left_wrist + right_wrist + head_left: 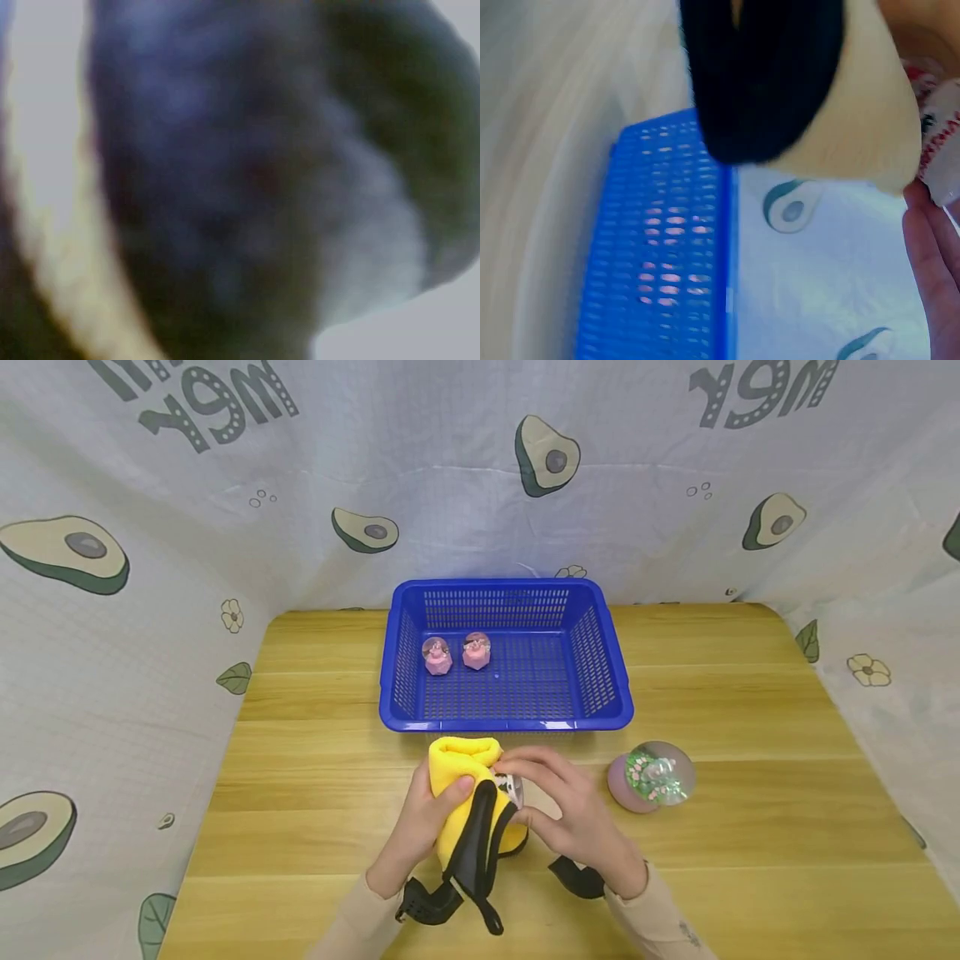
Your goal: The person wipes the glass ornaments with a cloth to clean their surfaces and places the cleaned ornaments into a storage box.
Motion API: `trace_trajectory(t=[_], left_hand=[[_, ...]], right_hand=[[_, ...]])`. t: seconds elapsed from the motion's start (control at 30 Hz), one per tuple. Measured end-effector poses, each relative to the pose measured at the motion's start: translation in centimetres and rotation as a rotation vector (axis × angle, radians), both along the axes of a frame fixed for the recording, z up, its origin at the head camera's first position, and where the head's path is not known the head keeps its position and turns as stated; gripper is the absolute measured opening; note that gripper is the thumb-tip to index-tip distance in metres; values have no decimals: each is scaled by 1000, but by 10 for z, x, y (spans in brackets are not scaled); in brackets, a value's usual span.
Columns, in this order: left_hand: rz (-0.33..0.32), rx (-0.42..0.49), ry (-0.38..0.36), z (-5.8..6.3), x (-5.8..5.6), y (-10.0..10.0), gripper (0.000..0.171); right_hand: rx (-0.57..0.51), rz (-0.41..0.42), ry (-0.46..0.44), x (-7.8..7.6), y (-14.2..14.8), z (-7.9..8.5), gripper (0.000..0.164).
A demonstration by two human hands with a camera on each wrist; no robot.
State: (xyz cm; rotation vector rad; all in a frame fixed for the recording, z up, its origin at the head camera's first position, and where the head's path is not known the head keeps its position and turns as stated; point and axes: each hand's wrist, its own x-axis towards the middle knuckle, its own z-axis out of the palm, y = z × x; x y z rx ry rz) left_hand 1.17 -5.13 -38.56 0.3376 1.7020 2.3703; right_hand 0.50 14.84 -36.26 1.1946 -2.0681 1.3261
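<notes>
My left hand (422, 818) grips a yellow cloth (453, 768) with black edging, its thumb pressed on the front. The folded cloth wraps partly around a small snow globe (512, 787), whose glassy side shows at the cloth's right edge. Fingers and thumb of my right hand (573, 806) hold this globe from the right. In the right wrist view its white base (941, 146) bears red lettering beside the fingers. Dark, blurred fabric (225, 165) fills most of the left wrist view.
A blue plastic basket (506, 725) stands behind the hands, with two small pink snow globes (437, 657) at its left inside. To the right, a larger snow globe (652, 777) with a mauve base sits on the wooden table (750, 860). An avocado-print curtain (465, 460) hangs behind.
</notes>
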Motion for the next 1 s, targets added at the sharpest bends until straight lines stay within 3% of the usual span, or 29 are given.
trace_trajectory(t=[0.17,0.4,0.5,0.6,0.7,0.77,0.87,1.0], left_hand=[[75,-80,187,0,0,5,51],[157,-217,469,0,-4,8,51],[151,-286,592,1,-5,7,48],[120,-385,760,3,-7,4,47],[89,-478,926,6,-9,1,60],[81,-534,1013,7,-10,0,68],[69,-604,1091,7,-10,-2,70],[52,-642,1118,6,-9,-2,69]], right_hand=[[-97,-21,-166,3,0,-9,45],[-288,69,-493,6,0,-15,49],[-337,83,-636,7,2,-16,48],[-362,108,-777,8,4,-17,47],[-388,164,-918,7,7,-17,46],[-397,206,-1012,5,8,-18,35],[-409,297,-1151,2,9,-20,22],[-425,401,-1292,0,10,-21,34]])
